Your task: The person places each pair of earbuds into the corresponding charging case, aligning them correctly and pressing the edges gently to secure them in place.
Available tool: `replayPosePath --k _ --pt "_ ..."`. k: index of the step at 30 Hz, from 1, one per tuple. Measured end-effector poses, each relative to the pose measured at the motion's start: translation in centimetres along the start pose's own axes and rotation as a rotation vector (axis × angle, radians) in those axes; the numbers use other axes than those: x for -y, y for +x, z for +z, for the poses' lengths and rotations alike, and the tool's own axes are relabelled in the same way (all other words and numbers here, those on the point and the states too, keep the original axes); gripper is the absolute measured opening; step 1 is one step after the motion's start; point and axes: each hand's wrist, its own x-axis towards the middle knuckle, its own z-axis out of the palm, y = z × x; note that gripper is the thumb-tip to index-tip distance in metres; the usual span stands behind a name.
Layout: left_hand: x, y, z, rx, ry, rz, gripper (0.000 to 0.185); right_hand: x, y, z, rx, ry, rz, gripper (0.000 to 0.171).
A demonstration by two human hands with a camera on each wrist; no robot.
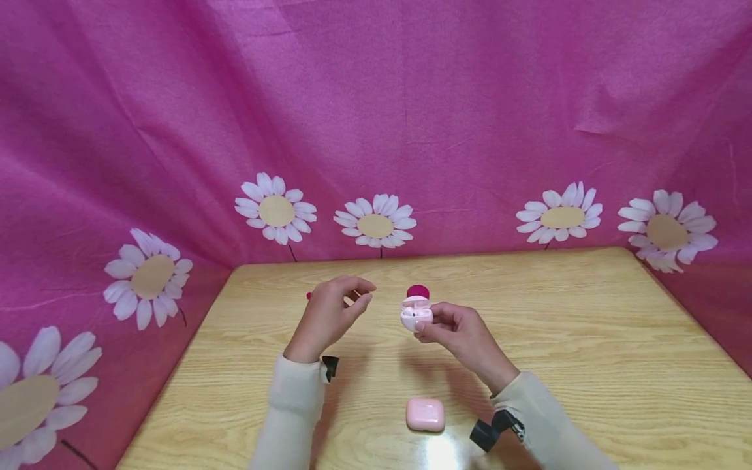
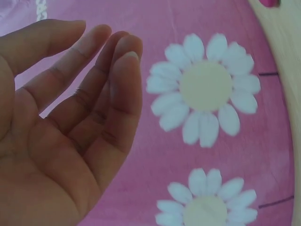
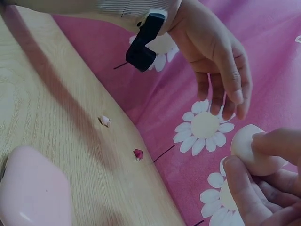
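Head view: wood table (image 1: 587, 339), pink daisy-print cloth (image 1: 411, 117) w/ folds behind.

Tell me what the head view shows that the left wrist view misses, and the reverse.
Only the head view shows the right hand pinching the open earbud case above the table, and the closed pink case lying near the front edge. Only the left wrist view shows the left hand from the palm side: its grip is loose, fingers relaxed, holding nothing. Both show the left hand, the pink daisy cloth and a strip of wooden table edge.
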Motion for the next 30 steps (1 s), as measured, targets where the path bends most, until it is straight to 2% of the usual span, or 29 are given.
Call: replayPosePath --k 14,20,30 --pt "3.9 -0.5 -2.3 -0.001 -0.007 -0.137 0.018 0.0 0.0 0.2 -0.030 0.017 0.005 0.038" --pt "5.3 -0.9 -3.2 -0.015 0.025 -0.198 0.020 -0.1 0.0 0.2 -0.022 0.062 -0.023 0.038" --pt "7.2 -1.7 -4.4 -0.030 0.071 -0.279 0.014 0.0 0.1 0.2 -0.031 0.044 -0.010 0.037"
